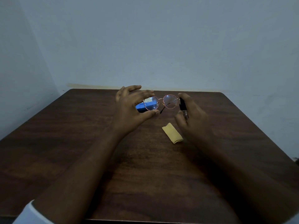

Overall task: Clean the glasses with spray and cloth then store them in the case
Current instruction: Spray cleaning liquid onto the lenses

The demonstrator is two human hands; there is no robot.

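One each: glasses [169,102], spray [182,105], cloth [172,135]

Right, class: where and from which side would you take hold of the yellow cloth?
Probably pinch the yellow cloth across its narrow width, near the thicker folded end nearest the person, coming from above. It lies flat on the table as a long folded strip, so no edge offers a side grip.

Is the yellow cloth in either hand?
No, the cloth lies on the table; the left hand holds the glasses, the right hand the spray bottle.
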